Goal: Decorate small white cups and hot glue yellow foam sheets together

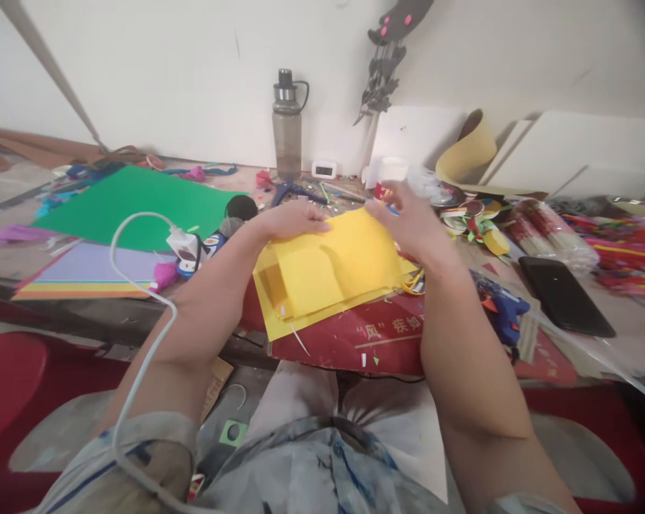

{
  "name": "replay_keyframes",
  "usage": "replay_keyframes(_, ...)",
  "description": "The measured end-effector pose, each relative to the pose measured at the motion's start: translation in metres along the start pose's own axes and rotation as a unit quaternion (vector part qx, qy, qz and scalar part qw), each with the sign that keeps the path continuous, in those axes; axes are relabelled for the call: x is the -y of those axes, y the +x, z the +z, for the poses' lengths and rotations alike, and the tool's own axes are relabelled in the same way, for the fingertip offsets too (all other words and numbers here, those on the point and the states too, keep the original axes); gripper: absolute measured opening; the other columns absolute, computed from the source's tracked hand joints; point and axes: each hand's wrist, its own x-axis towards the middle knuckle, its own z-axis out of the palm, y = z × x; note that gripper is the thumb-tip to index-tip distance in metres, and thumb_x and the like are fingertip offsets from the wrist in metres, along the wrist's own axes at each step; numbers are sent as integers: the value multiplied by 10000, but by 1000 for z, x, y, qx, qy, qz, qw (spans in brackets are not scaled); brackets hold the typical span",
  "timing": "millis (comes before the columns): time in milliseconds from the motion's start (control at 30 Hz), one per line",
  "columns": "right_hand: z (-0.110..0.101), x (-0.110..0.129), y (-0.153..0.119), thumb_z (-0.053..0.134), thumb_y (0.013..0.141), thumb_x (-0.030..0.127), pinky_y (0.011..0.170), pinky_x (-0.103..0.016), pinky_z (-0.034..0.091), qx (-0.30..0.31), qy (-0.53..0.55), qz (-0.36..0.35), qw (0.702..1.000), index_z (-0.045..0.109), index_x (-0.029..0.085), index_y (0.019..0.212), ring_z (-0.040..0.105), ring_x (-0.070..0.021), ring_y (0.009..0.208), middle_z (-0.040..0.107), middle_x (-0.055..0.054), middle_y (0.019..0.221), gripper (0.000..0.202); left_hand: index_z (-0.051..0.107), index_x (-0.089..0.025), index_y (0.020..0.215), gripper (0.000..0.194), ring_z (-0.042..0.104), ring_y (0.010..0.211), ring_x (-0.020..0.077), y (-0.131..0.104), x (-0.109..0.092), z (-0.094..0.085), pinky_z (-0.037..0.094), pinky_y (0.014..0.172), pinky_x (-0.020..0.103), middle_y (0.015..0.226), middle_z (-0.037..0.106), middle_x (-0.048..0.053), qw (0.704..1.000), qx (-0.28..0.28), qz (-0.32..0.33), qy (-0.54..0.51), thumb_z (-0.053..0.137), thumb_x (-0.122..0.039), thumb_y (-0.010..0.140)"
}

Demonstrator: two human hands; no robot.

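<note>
- Yellow sheets (338, 264) lie stacked and slightly askew at the front edge of the table, over a red printed board (348, 335), between the two hands.
- The left hand (301, 218) has its fingers curled closed on the upper left edge of the top sheet.
- The right hand (408, 221) is at the upper right corner, fingers bent and partly spread — whether they pinch the paper I cannot tell.
- Crowding the stack's lower right side is a yellow loop-shaped handle (414, 284), just beside the right wrist.
- A white cable (164, 328) loops down across the left arm, from a white plug (186, 246).
- To the left: a large green sheet (140, 203) and a pile of coloured sheets (91, 270).
- Behind the hands: a tall bottle (287, 139), a small white clock-like device (323, 169) and scattered scraps — near the wall.
- Right of the right arm: a blue tool (507, 314), a black phone (566, 296) and a plastic-wrapped bundle (552, 235).
</note>
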Motion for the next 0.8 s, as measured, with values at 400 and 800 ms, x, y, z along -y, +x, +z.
replay_keyframes(400, 28, 13, -6, 735, 889, 213, 987, -381, 531, 246, -107, 92, 959, 630, 143, 1366, 685, -285, 1207, 725, -159, 1306, 494, 761, -191, 1194, 497, 672, 1069, 207, 3, 1, -5, 455, 913, 255, 1225, 768, 67, 960, 116, -51, 251, 620, -503, 835)
replay_keyframes(800, 46, 38, -18, 648, 989, 277, 949, -347, 502, 302, -50, -81, 949, 777, 136, 1161, 690, -253, 1097, 756, -143, 1175, 257, 758, -189, 1066, 275, 692, 1060, 259, -10, -17, 10, 472, 811, 304, 1116, 766, 85, 913, 41, -125, 385, 704, -348, 848)
